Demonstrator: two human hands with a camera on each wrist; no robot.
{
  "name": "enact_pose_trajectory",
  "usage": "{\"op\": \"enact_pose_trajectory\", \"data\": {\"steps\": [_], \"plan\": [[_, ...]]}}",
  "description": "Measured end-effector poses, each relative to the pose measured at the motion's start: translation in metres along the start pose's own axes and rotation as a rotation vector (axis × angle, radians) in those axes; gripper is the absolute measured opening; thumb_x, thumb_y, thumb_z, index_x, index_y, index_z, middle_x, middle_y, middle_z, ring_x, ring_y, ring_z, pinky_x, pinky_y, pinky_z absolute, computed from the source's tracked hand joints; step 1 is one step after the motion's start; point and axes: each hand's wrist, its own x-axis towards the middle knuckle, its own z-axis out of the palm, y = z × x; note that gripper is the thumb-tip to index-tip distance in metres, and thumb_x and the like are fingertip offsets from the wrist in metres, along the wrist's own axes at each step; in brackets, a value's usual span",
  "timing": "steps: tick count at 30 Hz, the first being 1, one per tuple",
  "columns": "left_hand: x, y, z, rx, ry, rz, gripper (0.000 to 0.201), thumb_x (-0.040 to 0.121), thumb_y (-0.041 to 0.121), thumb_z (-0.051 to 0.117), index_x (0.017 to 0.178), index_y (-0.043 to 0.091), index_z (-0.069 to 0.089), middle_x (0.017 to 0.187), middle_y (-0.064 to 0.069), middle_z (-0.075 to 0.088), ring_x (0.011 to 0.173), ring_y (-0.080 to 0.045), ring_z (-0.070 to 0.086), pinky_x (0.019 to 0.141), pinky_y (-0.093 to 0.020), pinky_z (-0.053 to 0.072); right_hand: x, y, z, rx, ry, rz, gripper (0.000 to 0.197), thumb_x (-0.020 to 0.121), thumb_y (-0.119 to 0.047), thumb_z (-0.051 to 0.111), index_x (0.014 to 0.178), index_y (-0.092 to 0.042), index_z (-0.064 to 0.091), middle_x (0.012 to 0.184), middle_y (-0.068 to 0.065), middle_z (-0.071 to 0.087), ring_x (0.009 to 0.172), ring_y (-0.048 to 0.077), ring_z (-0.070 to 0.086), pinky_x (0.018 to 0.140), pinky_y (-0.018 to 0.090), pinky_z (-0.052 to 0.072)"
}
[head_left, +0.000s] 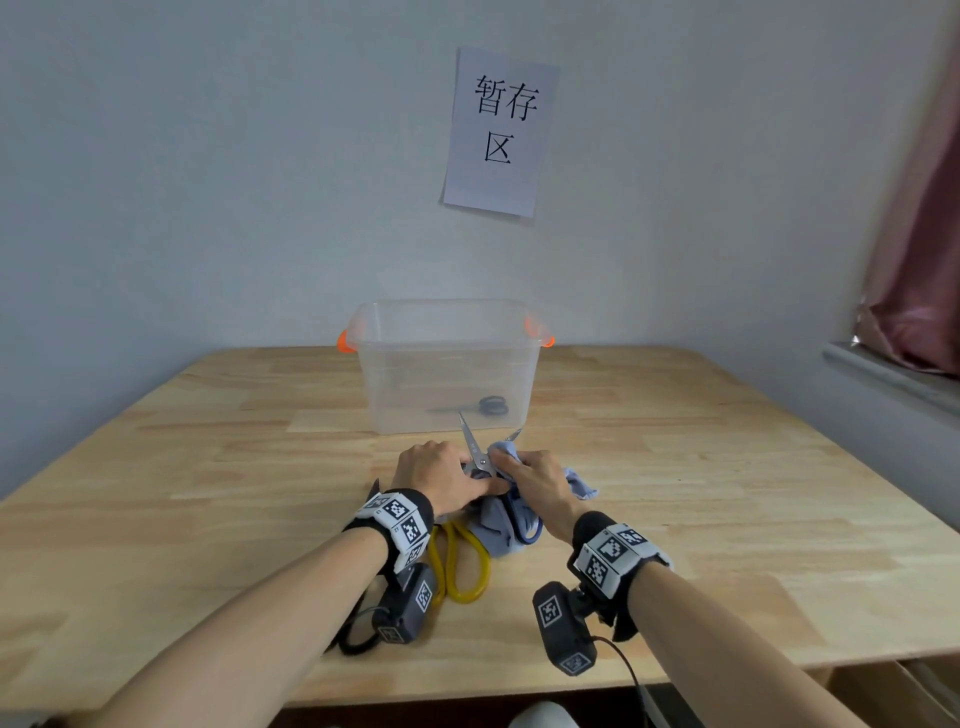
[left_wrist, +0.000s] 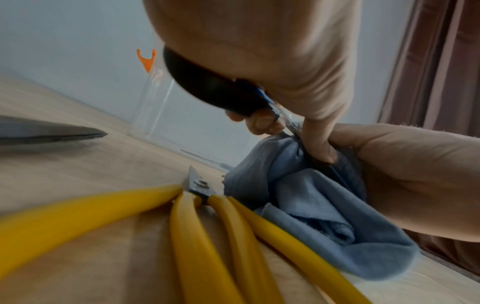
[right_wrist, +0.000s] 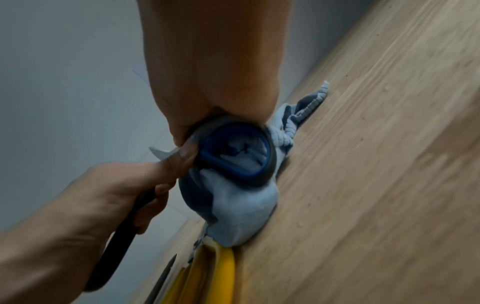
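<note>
While L grip (head_left: 441, 478) clasps scissors (head_left: 474, 449), R grip (head_left: 540, 486) pinches cloth (head_left: 496, 525) wrapped on them

Three scissors — grey pair (head_left: 488, 406) inside the clear box (head_left: 415, 374), blue-handled pair (head_left: 475, 451) and yellow-handled pair (head_left: 464, 597) before it. One blue cloth (head_left: 493, 526).

A light butcher-block wooden table (head_left: 675, 493) runs back to the wall. On its far middle stands a clear plastic bin (head_left: 415, 374) with orange handles. Nearer the front edge, yellow-handled scissors (left_wrist: 194, 246) lie flat, their handles towards the person. A bunched blue cloth (head_left: 496, 530), wrapped about blue-handled scissors (head_left: 475, 452), rests its lower folds on the wood, just beside and over the yellow pair's blades. Left of these, a dark pointed blade (left_wrist: 52, 131) lies flat.
</note>
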Motion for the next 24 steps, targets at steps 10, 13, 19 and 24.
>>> {"op": "enact_pose_trajectory", "data": {"steps": [10, 13, 19, 24], "plan": [[-0.005, 0.002, 0.0, 0.029, 0.006, -0.001, 0.064, 0.063, 0.089, 0.056, 0.06, 0.026, 0.058, 0.061, 0.008, 0.055, 0.065, -0.017, 0.054, 0.059, -0.029, 0.036, 0.011, 0.002, 0.002, 0.037, 0.101, -0.079, 0.047, 0.092, -0.019, 0.065, 0.055, -0.011, 0.038, 0.053, 0.004, 0.031, 0.048, 0.014, 0.027, 0.046, 0.025, 0.022], [-0.005, 0.0, -0.001, 0.027, -0.001, 0.0, 0.062, 0.063, 0.09, 0.056, 0.056, 0.028, 0.053, 0.062, 0.007, 0.055, 0.066, -0.018, 0.054, 0.059, -0.029, 0.037, 0.013, 0.002, 0.001, 0.047, 0.078, -0.063, 0.04, 0.091, -0.022, 0.066, 0.06, -0.003, 0.05, 0.06, 0.009, 0.04, 0.057, 0.018, 0.034, 0.051, 0.028, 0.029], [-0.003, -0.001, -0.001, 0.067, -0.001, 0.02, 0.067, 0.063, 0.091, 0.053, 0.07, 0.026, 0.068, 0.061, 0.008, 0.056, 0.065, -0.017, 0.056, 0.057, -0.028, 0.038, 0.017, 0.006, -0.001, 0.092, 0.091, -0.036, 0.067, 0.075, -0.043, 0.067, 0.078, 0.022, 0.051, 0.065, 0.012, 0.054, 0.063, 0.02, 0.047, 0.058, 0.035, 0.039], [-0.002, 0.001, 0.002, 0.041, -0.022, 0.007, 0.066, 0.061, 0.091, 0.054, 0.076, 0.03, 0.073, 0.066, 0.008, 0.063, 0.067, -0.016, 0.058, 0.057, -0.028, 0.04, 0.015, 0.008, -0.002, 0.127, 0.097, -0.03, 0.057, 0.083, -0.035, 0.067, 0.071, 0.019, 0.053, 0.067, 0.011, 0.049, 0.064, 0.022, 0.042, 0.058, 0.036, 0.035]]}}
